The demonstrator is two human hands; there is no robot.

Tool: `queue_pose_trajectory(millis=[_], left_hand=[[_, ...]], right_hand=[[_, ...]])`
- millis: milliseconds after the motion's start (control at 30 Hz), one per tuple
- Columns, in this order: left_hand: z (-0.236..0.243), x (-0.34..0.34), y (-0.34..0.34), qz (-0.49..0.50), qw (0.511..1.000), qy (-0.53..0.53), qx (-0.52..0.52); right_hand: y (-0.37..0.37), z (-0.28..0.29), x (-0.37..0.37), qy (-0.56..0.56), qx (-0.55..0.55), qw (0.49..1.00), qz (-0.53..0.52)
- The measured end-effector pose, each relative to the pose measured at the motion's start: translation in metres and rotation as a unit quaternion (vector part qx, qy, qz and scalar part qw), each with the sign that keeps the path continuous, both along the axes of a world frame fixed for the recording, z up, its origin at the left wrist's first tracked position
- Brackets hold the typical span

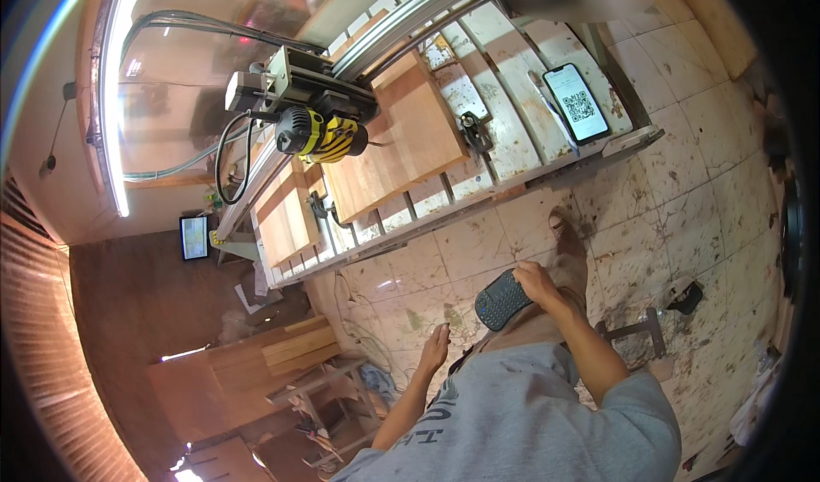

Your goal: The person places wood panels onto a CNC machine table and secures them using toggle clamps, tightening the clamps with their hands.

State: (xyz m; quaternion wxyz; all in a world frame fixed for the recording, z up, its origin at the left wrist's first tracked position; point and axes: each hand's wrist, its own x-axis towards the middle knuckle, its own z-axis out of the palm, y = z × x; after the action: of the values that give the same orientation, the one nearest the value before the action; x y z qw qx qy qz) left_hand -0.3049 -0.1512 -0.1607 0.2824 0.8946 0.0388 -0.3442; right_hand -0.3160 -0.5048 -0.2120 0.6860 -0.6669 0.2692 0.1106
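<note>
My right hand (538, 281) holds a small dark keypad remote (501, 299) by its right end, thumb on the keys. My left hand (434, 348) hangs free beside my body with its fingers loosely together and nothing in it. In front of me stands a slatted router table (512, 132) with a reddish wooden board (401, 136) clamped on it. A yellow and black router head (329, 133) on a grey gantry rail (401, 25) hangs over the board's left part. Both hands are well short of the table.
A phone (576, 102) with a lit screen lies on the table's right end. A black clamp (474, 132) sits beside the board. A small monitor (194, 237) glows at the left. Stacked wood planks (299, 345) and a stool frame (636, 328) stand on the stained tile floor.
</note>
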Motion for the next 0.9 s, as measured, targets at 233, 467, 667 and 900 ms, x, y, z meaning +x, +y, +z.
queue_pose_trajectory(millis=[233, 467, 667, 900], left_hand=[[0.006, 0.007, -0.019, 0.006, 0.997, 0.073, 0.006], [0.004, -0.002, -0.005, 0.013, 0.996, 0.082, 0.024], [0.005, -0.013, -0.001, 0.015, 0.999, 0.039, 0.024], [0.005, -0.009, 0.005, 0.017, 0.997, 0.072, 0.016]], right_hand=[[-0.015, 0.014, 0.007, 0.020, 0.015, 1.000, 0.018], [-0.016, 0.015, 0.006, 0.016, 0.002, 1.000, 0.026], [-0.013, 0.017, 0.005, 0.013, -0.007, 0.999, 0.034], [-0.004, 0.011, 0.002, -0.022, -0.003, 1.000, 0.010]])
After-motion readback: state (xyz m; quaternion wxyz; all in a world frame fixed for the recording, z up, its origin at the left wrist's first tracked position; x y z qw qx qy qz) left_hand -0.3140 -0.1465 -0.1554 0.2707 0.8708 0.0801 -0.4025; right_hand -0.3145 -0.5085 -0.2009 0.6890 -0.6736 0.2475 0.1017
